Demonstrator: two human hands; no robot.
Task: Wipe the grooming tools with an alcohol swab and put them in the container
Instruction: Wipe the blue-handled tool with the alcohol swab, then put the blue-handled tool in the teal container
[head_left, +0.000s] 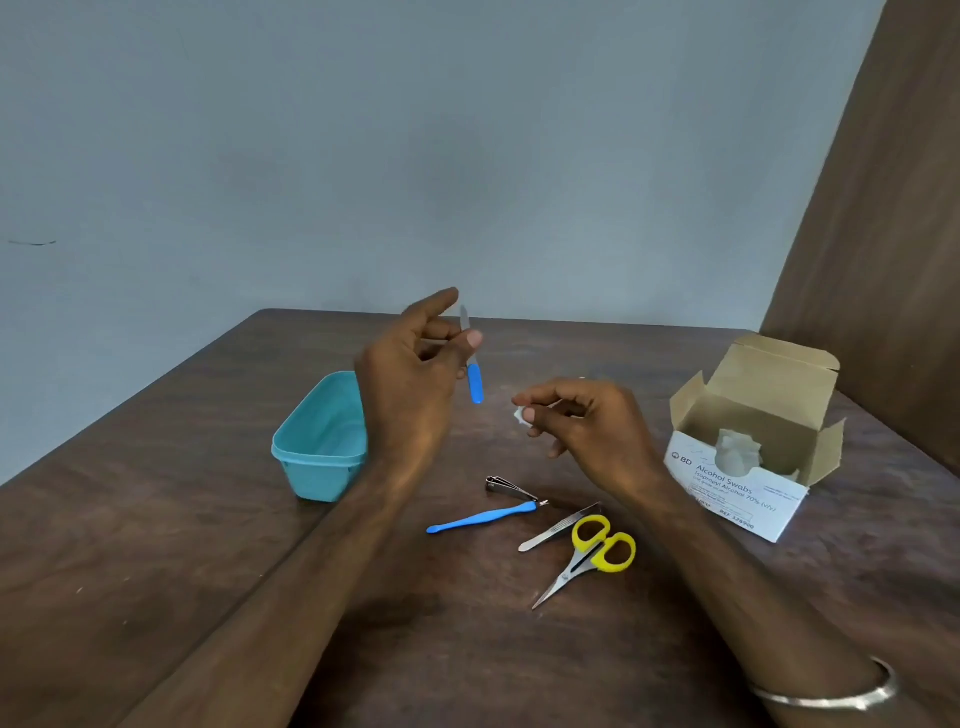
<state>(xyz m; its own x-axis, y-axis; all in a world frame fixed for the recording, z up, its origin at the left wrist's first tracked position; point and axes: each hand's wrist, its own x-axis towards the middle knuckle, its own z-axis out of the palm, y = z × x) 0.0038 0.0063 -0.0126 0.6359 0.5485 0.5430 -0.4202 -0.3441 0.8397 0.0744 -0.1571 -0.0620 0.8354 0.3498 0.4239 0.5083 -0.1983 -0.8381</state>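
A: How do the hands stand?

B: The left hand (415, 358) is raised above the table, palm turned toward the person. Its thumb and fingers pinch a small nail file (471, 364) near the middle. The file hangs almost upright, metal blade up, blue handle down. The index finger is stretched upward, away from the file.

A: And the other hand?

B: The right hand (582, 431) is lower and to the right, also in the air. Its fingers are curled, and the fingertips pinch a small white alcohol swab (519, 414). The swab is near the file's blue handle but apart from it. A metal bangle (831, 693) sits on the right forearm, at the near edge.

A: Where is the container?

B: The turquoise container (322, 441) stands on the table at the left, partly behind the left wrist. The part of its inside that I can see holds nothing.

A: Which tools lie on the table?

B: Near the person, between the two arms: a nail clipper (506, 487), just beside it a blue-handled cuticle tool (483, 517), then tweezers (558, 527), and yellow-handled scissors (592, 558) with their tips pointing toward the near side. The tweezers and the scissors touch or overlap at the handles; I cannot tell which.

A: And the surface and the room?

B: The table (182, 519) is dark brown wood with visible grain. At the right stands an open white box (748, 467), printed "Alcohol Swabs", with white packets inside. Behind is a plain grey-blue wall (415, 156), and at the far right a brown wooden panel (883, 260).
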